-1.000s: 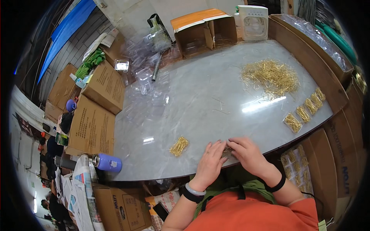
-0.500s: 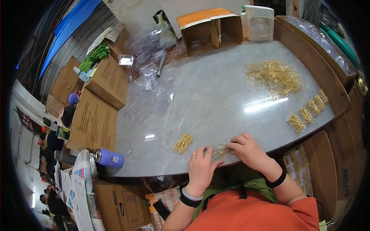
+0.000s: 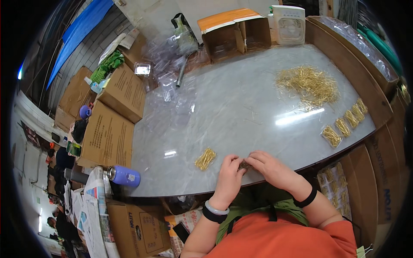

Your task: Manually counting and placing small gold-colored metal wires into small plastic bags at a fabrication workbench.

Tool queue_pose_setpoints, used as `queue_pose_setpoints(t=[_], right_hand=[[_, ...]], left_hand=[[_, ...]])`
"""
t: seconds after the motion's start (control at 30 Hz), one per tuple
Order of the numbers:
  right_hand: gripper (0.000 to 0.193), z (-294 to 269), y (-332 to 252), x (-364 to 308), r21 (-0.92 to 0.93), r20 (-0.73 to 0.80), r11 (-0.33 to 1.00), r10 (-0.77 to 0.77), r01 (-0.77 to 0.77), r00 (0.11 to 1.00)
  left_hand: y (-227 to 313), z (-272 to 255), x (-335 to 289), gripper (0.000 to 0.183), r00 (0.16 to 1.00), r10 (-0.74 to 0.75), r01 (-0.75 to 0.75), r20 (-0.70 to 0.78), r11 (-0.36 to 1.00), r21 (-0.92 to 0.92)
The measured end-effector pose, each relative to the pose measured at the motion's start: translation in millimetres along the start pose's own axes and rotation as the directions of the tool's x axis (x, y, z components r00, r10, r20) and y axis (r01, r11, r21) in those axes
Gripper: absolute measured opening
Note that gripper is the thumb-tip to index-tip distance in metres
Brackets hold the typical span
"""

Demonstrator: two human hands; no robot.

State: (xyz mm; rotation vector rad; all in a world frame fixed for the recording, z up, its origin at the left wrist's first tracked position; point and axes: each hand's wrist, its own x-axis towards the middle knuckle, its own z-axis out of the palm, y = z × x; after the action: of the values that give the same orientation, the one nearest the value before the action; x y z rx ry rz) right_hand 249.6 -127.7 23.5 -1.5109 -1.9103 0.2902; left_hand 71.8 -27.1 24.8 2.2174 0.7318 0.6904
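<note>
At the table's near edge, my left hand (image 3: 229, 177) and my right hand (image 3: 271, 167) meet around a small bunch of thin wire pieces (image 3: 244, 165). Fingers of both hands are closed on it from either side, hiding most of it. A neat bundle of gold wire pieces (image 3: 205, 159) lies just left of my left hand. Farther off to the right spreads a loose heap of gold wire pieces (image 3: 307, 86). Several packed gold bundles (image 3: 343, 127) stand in a row along the right edge of the grey table (image 3: 223, 116).
Cardboard boxes (image 3: 107, 133) and a purple bottle (image 3: 124, 176) border the left side. Clear plastic packs (image 3: 172, 96) lie at the back left with a dark tube (image 3: 181, 72). An open carton (image 3: 236, 34) and a white fan (image 3: 289, 26) stand at the back.
My left hand has moved right and the hands have drawn together, closing over the wire bunch that showed between them before. The bundles and heap stay put.
</note>
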Motion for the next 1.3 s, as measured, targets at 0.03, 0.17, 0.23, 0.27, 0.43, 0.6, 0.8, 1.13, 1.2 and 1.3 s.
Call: queue_pose_setpoints(t=[0.03,0.17,0.23,0.27,0.43,0.6,0.8,1.13,1.2,1.3], right_hand=[[0.046,-2.6,4.4,-0.7,-0.007,0.024,1.0,-0.018,0.018,1.0],[0.049,-5.2,7.0,-5.8,0.013,-0.026,1.0,-0.006,0.007,1.0],[0.053,-3.8,-3.2,-11.3,0.04,-0.135,0.997,0.075,-0.07,0.988],[0.056,-1.9,-10.7,-13.7,0.052,-0.195,0.991,0.13,-0.122,0.972],[0.066,23.8,-30.7,-18.0,0.032,-0.26,0.952,0.301,-0.303,0.918],[0.074,34.6,-28.9,1.9,0.295,-0.276,0.928,0.31,-0.226,0.91],[0.075,22.6,-15.9,-0.3,0.412,-0.204,0.892,0.287,-0.184,0.936],[0.041,29.9,-20.0,-6.5,-0.245,-0.246,0.966,0.026,-0.088,0.969],[0.037,31.1,-20.4,-6.6,-0.299,-0.264,0.95,0.011,-0.093,0.964],[0.034,33.0,-22.3,-5.5,-0.321,-0.27,0.941,0.019,-0.109,0.963]], left_hand=[[0.4,-0.2,-1.7,0.033,0.999,0.038,-0.036,-0.028,0.996,0.076],[5.1,-3.9,-18.9,0.043,0.997,0.041,-0.022,-0.066,0.963,0.27],[8.3,-3.1,-24.5,0.052,0.998,0.027,-0.01,-0.053,0.952,0.306],[11.0,2.2,-26.2,0.056,0.998,0.053,-0.037,-0.043,0.946,0.322],[5.1,20.7,-14.7,0.064,0.985,0.133,-0.159,0.108,0.945,0.287],[-1.3,18.5,-7.9,0.059,0.963,0.157,-0.202,0.217,0.958,0.205],[-1.9,21.8,-19.9,0.058,0.985,0.16,-0.171,0.067,0.96,0.222],[-1.2,34.8,-28.7,0.049,0.977,0.155,-0.125,-0.147,0.973,0.195],[-4.6,38.7,-27.2,0.049,0.971,0.154,-0.123,-0.182,0.977,0.172],[0.0,30.8,-26.2,0.04,0.978,0.15,-0.126,-0.148,0.978,0.164]])
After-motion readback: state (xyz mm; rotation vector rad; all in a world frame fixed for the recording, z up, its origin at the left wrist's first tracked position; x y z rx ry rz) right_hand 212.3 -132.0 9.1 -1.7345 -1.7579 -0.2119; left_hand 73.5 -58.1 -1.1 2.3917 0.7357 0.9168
